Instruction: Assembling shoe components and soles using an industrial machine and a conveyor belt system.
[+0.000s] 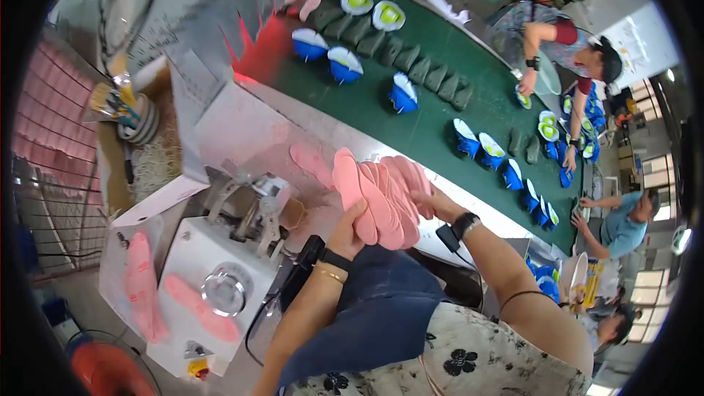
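Note:
A thick, fanned stack of pink insoles (378, 202) is held in front of my body between both hands. My left hand (347, 231) grips the stack's near left side, with the thumb over the front insole. On the right, the fingers of my right hand (438, 205) close around the other edge of the stack. A single pink insole (312, 163) lies on the pale metal surface just beyond my left hand. To the left stands a white machine (198, 264) with a metal head (264, 209); another pink insole (202, 308) rests on its top.
Past the metal edge runs a green conveyor belt (359, 95) carrying blue-and-white shoe uppers (402, 93) and dark green foot-shaped blocks (418, 72). Co-workers handle pieces at its right end. A box (158, 154) holding a cup of brushes (139, 121) sits at left, beside a wire rack (62, 154).

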Motion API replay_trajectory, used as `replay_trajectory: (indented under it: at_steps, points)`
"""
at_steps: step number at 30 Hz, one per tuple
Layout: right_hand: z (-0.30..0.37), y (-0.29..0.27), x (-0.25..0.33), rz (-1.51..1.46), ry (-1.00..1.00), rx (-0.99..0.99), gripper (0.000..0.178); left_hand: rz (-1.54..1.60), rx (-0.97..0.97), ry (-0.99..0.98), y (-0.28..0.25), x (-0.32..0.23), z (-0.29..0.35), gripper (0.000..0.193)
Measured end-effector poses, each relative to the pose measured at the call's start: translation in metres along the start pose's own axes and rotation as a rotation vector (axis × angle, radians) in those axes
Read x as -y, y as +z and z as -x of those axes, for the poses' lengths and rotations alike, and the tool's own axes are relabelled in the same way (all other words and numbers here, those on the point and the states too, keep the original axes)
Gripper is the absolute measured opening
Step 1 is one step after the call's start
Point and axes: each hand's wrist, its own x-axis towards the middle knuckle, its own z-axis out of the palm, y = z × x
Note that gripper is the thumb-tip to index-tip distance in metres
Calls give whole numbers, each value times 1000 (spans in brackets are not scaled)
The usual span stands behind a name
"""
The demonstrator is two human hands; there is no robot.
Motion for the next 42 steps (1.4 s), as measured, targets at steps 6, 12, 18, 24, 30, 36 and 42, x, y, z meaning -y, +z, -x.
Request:
replay_trajectory:
  at_steps: [6, 12, 18, 24, 30, 36, 42]
  points:
    - [-62, -53, 2, 1090, -99, -14, 62, -1, -156, 143, -45, 27, -41, 40]
    - [-46, -52, 11, 914, -466, -205, 58, 159, -66, 222, -88, 47, -37, 35]
    - [33, 29, 0, 621, -766, 38, 68, 72, 11, 425, -83, 75, 3, 40]
    - [59, 38, -5, -162, -345, 97, 63, -13, 246, 578, -60, 102, 22, 61]
    - [57, -8, -30, 216, -452, 46, 66, -142, 83, 462, -22, 139, -4, 60]
    - [53, -34, -51, -66, -428, 163, 61, -29, 39, 455, -17, 154, -23, 58]
    - [29, -63, -65, 59, -500, 25, 62, -155, 30, 235, -18, 163, -43, 55]
